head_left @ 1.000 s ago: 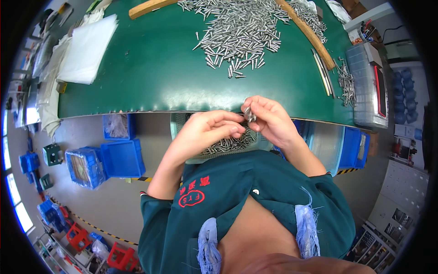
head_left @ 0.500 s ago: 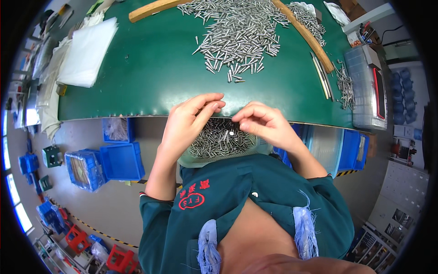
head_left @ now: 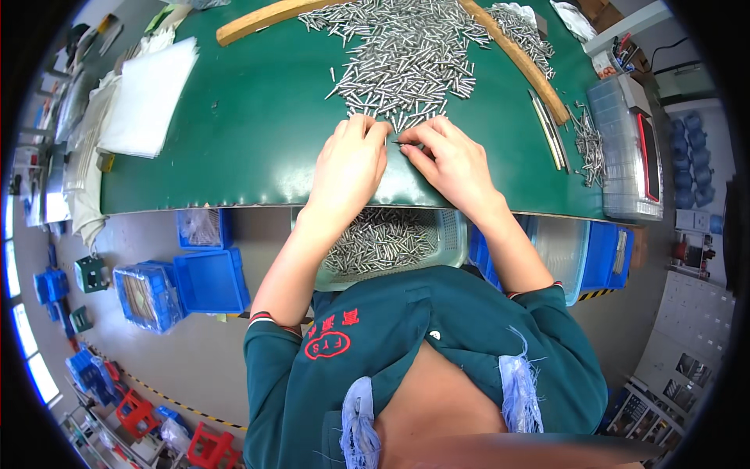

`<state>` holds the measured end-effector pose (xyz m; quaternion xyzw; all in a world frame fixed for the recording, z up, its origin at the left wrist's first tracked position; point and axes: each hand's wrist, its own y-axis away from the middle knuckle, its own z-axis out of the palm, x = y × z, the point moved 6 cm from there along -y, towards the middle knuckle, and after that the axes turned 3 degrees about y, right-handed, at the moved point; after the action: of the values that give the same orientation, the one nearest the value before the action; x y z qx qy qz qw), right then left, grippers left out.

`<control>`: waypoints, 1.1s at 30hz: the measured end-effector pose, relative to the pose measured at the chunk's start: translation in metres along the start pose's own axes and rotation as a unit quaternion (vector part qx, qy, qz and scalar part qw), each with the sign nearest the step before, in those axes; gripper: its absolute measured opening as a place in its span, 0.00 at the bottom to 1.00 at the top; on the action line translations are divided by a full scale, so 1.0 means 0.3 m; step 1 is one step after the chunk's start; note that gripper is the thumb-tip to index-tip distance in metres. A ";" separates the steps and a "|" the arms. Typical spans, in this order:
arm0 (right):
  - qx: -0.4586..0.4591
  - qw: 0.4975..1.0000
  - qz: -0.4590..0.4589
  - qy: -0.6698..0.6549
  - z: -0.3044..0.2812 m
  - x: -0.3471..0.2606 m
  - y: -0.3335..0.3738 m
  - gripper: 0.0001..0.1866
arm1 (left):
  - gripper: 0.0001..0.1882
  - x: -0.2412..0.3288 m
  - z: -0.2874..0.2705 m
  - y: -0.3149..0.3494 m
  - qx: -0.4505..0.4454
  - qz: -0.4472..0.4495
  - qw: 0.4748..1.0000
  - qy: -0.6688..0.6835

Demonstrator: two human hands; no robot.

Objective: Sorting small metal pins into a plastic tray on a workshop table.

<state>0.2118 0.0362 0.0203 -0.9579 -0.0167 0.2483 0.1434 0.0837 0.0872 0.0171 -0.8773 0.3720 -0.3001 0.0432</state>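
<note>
A large heap of small silvery metal pins (head_left: pixel 410 59) lies on the green table (head_left: pixel 242 117). My right hand (head_left: pixel 451 160) is at the heap's near edge, with thumb and forefinger pinched on one small metal pin. Close beside it, my left hand (head_left: pixel 348 168) has its fingers curled and pressed together at the same edge; its fingertips are partly hidden, and what they hold cannot be made out. Below the table edge, at my lap, a pale green plastic basket (head_left: pixel 455 242) holds many more pins (head_left: pixel 383 242).
Two wooden bars (head_left: pixel 523 62) (head_left: pixel 269 17) flank the heap. At the right are thin rods (head_left: pixel 549 129), a smaller pin pile (head_left: pixel 587 144) and a clear plastic box (head_left: pixel 617 156). White sheets (head_left: pixel 148 98) lie at the left. Blue bins (head_left: pixel 211 280) stand below on the floor.
Both hands have moved forward from above the basket to the near edge of the heap. The right hand now pinches a pin there. The basket's contents show more fully.
</note>
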 end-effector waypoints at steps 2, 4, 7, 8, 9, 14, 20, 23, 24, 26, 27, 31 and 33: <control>0.001 1.000 -0.001 -0.009 -0.001 0.001 0.001 0.08 | 0.11 -0.002 -0.004 0.001 -0.004 0.007 1.000 0.001; -0.012 0.999 0.005 -0.040 0.006 -0.005 -0.001 0.08 | 0.10 -0.008 -0.004 0.002 -0.007 0.014 1.000 0.002; -0.013 1.000 -0.014 -0.012 0.007 -0.023 -0.020 0.09 | 0.10 -0.017 -0.002 0.004 0.010 0.021 1.000 0.014; -0.007 1.000 -0.030 0.003 0.009 -0.031 -0.029 0.10 | 0.10 -0.021 -0.005 0.005 0.017 0.003 0.999 0.037; -0.002 0.999 -0.040 0.017 0.011 -0.039 -0.040 0.10 | 0.11 -0.026 -0.007 0.005 0.025 -0.014 0.998 0.060; -0.042 0.998 -0.035 0.037 0.034 -0.053 -0.058 0.09 | 0.12 -0.041 -0.003 0.032 0.063 -0.005 0.995 0.078; -0.051 0.970 0.076 -0.224 -0.049 0.039 -0.124 0.09 | 0.14 -0.060 0.000 0.056 0.090 -0.015 0.993 0.072; 0.110 0.976 0.095 -0.164 -0.215 0.288 -0.211 0.11 | 0.13 -0.049 0.002 0.050 0.062 -0.027 0.994 0.085; 0.139 0.980 0.121 -0.076 -0.281 0.383 -0.235 0.13 | 0.13 -0.045 0.001 0.047 0.062 -0.024 0.994 0.086; 0.155 0.967 0.179 0.093 -0.389 0.522 -0.271 0.13 | 0.13 -0.034 -0.007 0.049 0.094 0.009 0.993 0.064; 0.150 0.962 0.190 0.128 -0.406 0.601 -0.296 0.13 | 0.13 -0.043 -0.007 0.049 0.096 0.003 0.993 0.064; 0.126 0.940 0.218 0.229 -0.499 0.728 -0.328 0.15 | 0.12 -0.040 -0.012 0.050 0.093 0.003 0.993 0.071; 0.170 0.945 0.178 0.214 -0.536 0.712 -0.323 0.15 | 0.12 -0.037 -0.009 0.047 0.089 0.001 0.993 0.076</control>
<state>0.4800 0.1083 0.0814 -0.9373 0.2275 0.0581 0.2577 0.0674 0.0851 0.0097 -0.8443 0.3467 -0.3978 0.0933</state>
